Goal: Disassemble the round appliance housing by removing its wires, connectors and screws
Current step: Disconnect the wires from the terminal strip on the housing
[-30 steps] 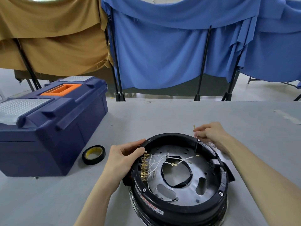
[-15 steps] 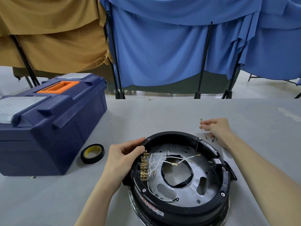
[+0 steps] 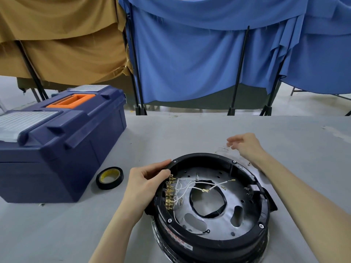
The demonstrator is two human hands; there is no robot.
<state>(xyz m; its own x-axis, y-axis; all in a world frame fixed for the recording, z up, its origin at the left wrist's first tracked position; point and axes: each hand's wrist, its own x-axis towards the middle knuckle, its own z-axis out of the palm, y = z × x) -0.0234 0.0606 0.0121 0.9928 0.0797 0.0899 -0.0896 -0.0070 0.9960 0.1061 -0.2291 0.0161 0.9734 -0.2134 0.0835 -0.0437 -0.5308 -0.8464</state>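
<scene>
The round black appliance housing (image 3: 209, 242) lies open side up on the grey table, near the front edge. Inside it is a silver plate with white wires (image 3: 190, 186) that run to a row of brass connectors (image 3: 169, 192) on the left wall. Screws (image 3: 169, 221) sit in the rim. My left hand (image 3: 142, 185) grips the housing's left rim beside the connectors. My right hand (image 3: 245, 143) hovers past the far rim with its fingers loosely spread over thin loose wires (image 3: 222, 149) lying on the table.
A dark blue toolbox (image 3: 57, 149) with an orange handle stands at the left. A roll of black tape (image 3: 109, 178) lies between the toolbox and the housing. A small metal piece (image 3: 249, 164) lies by the far right rim. Blue and tan cloths hang behind the table.
My right hand has moved from the housing's far rim out over the table behind it, and its pinched fingers have spread. My left hand has stayed on the rim.
</scene>
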